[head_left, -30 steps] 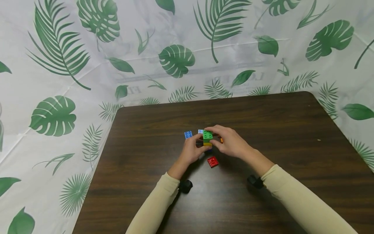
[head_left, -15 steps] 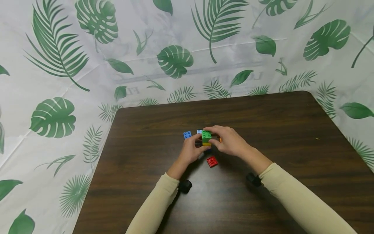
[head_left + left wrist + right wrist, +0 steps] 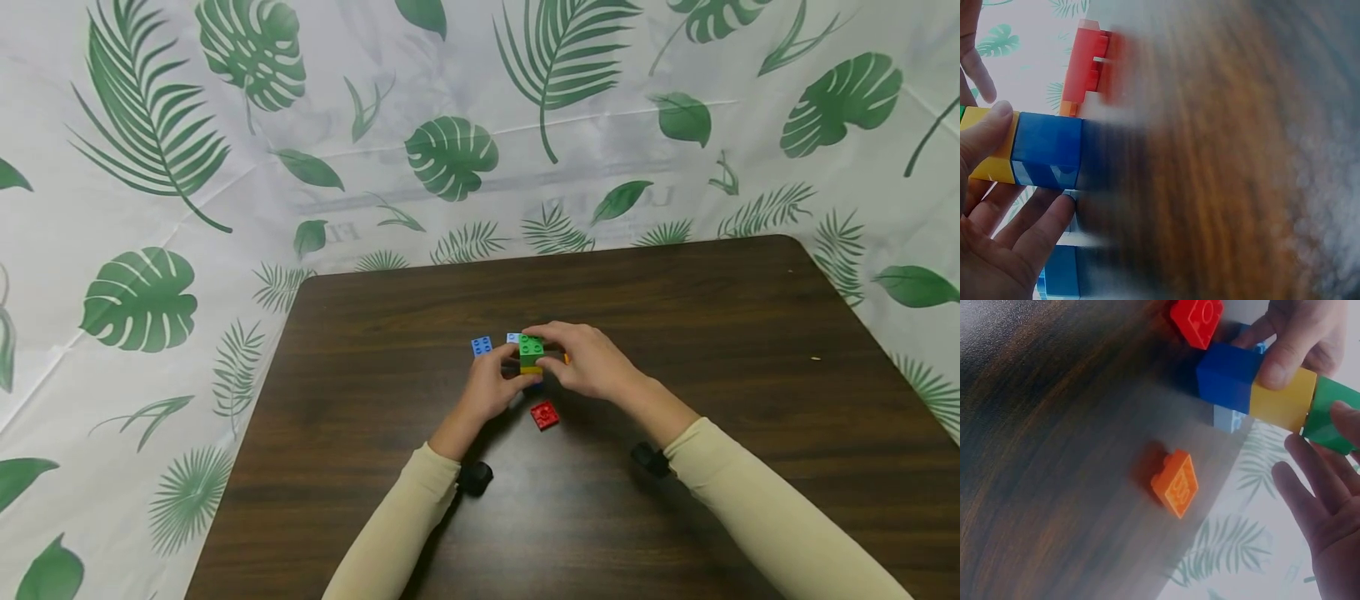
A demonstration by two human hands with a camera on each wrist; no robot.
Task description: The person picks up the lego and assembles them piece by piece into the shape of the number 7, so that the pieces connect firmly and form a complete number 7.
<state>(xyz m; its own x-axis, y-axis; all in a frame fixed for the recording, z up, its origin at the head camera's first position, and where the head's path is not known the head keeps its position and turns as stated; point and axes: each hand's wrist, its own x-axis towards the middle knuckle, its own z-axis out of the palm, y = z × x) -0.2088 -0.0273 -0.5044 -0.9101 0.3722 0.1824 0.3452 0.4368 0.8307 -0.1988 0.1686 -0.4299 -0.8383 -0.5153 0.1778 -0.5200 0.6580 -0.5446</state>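
— What is the left hand [image 3: 491,387] doing?
— Its thumb and fingers are gripping the yellow block [image 3: 997,160], the middle one of the column [image 3: 1282,399]. I suppose it is steadying the lower part.
— And the right hand [image 3: 592,362]?
— It is pinching the green block [image 3: 532,348] on top by its sides, perhaps for aligning it. Whether this block is sitting fully tight, I cannot tell.
— Where is the column standing?
— On the table [image 3: 315,417]; the dark blue block [image 3: 1225,375] is carrying the other two.
— And around it?
— The red brick [image 3: 545,415] and orange brick [image 3: 1175,483] are lying studs-down. The light-blue brick [image 3: 1224,417] and mid-blue brick [image 3: 482,343] are resting studs-up, probably aside so the hands are having room.
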